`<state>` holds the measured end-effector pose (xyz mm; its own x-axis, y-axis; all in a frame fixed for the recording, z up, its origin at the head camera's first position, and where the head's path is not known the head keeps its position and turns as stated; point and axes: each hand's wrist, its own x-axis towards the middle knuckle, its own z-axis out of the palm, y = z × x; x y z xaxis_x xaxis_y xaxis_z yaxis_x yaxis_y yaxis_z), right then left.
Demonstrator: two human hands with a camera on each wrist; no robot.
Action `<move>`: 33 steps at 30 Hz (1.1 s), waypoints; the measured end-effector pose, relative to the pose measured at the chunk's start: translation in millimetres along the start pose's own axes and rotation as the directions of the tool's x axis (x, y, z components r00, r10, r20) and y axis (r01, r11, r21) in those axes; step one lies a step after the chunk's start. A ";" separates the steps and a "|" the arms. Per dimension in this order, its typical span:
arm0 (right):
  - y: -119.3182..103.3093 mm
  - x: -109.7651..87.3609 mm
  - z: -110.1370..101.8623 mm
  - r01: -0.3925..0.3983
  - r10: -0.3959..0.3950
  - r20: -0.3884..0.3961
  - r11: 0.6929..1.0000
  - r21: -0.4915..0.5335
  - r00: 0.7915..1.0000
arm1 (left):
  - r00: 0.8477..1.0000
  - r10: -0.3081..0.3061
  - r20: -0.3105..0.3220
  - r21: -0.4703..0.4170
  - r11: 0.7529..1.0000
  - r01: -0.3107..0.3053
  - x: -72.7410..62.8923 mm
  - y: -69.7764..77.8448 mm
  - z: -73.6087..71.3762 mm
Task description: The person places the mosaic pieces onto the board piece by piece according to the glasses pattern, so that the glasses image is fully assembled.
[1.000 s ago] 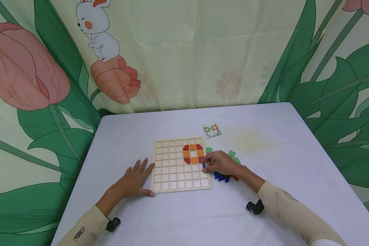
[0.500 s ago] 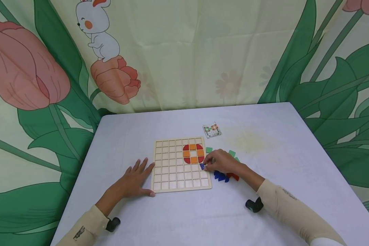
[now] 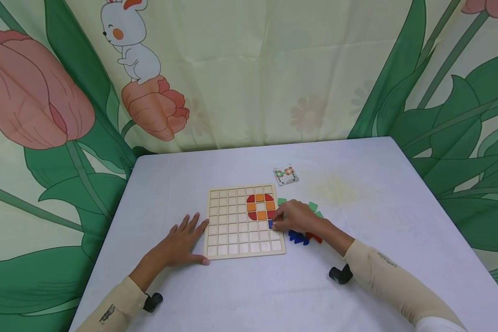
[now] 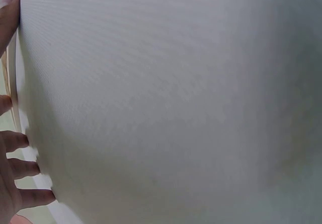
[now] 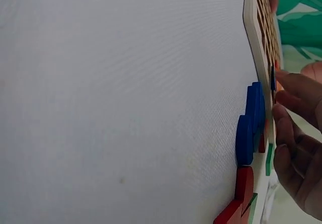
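Note:
A wooden grid board lies on the table. Red and orange tiles form a ring in its right part. My right hand pinches a small blue tile at the board's right side, just below the ring. The right wrist view shows this blue tile at the fingertips, by the board's edge. Fingers hide part of the tile, so I cannot tell whether it sits in a cell. Spread flat, my left hand touches the board's left edge with thumb and index finger.
Blue pieces and red pieces lie right of the board. Green tiles are scattered beyond the right hand. A small pattern card lies behind the board. A patterned curtain hangs behind the table.
My right hand has shifted slightly left with the blue tile, which looked tilted half a second ago and looks straighter now. The left hand has stayed in place.

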<state>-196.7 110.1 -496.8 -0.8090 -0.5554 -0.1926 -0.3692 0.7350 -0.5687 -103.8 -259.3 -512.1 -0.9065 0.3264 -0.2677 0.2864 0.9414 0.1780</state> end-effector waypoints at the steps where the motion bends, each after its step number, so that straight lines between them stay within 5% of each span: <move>1: 1.4 -1.1 -0.6 0.009 -0.009 0.003 1.000 0.011 1.000 | 1.000 0.002 0.000 -0.002 1.000 -0.002 -0.1 0.3 -0.3; 6: 14.4 -11.7 -4.1 0.041 -0.041 0.007 0.996 0.079 0.999 | 1.000 0.008 -0.003 -0.007 1.000 -0.008 0.1 1.8 -0.9; 15: 36.5 -56.2 -13.2 -0.074 0.079 -0.030 0.989 0.125 0.996 | 1.000 0.003 -0.002 0.008 1.000 -0.003 0.1 2.6 -3.4; 23: 43.8 -86.4 -10.3 -0.071 0.079 -0.116 0.995 0.071 0.990 | 1.000 0.008 -0.019 0.014 1.000 -0.007 -1.3 2.2 -3.3; 33: 31.8 -93.0 8.4 -0.104 0.101 -0.217 0.995 -0.001 0.971 | 1.000 0.008 -0.013 0.012 1.000 -0.008 0.0 -0.6 -0.2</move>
<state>-129.5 181.9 -503.7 -0.9220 -0.3805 -0.0715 -0.2834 0.7891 -0.5450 -104.1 -259.8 -512.0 -0.9082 0.3328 -0.2538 0.2974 0.9398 0.1684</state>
